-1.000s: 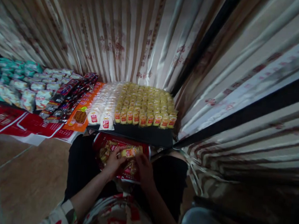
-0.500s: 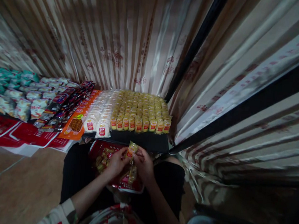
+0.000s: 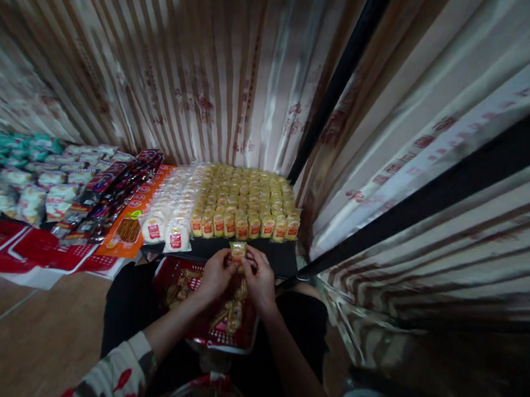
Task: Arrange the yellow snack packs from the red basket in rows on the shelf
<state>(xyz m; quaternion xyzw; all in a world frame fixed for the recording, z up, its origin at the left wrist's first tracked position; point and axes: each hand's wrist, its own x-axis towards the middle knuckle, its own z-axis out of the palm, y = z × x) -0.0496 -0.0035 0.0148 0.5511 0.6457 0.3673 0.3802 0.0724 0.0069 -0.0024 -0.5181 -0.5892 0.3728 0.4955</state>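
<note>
Between my two hands is a small yellow snack packet (image 3: 238, 249), held upright just in front of the shelf edge. My left hand (image 3: 217, 274) pinches its left side, and my right hand (image 3: 259, 279) pinches its right side. Below them a red plastic basket (image 3: 217, 341) rests on my lap, with several loose yellow packets (image 3: 235, 315) inside. Straight ahead, rows of matching yellow packets (image 3: 246, 200) stand on the black shelf (image 3: 265, 250). Part of the basket's inside is hidden by my hands and forearms.
Left of the yellow rows lie white round packets (image 3: 178, 236), an orange snack bag (image 3: 127, 230), dark packets (image 3: 104, 195), and white and teal bags (image 3: 21, 142). A striped curtain (image 3: 220, 66) hangs behind. A black pole (image 3: 358, 239) slants along the right.
Both hands have risen slightly towards the shelf with the packet, which now stands more upright. The view has shifted a little, and more of the basket's contents show.
</note>
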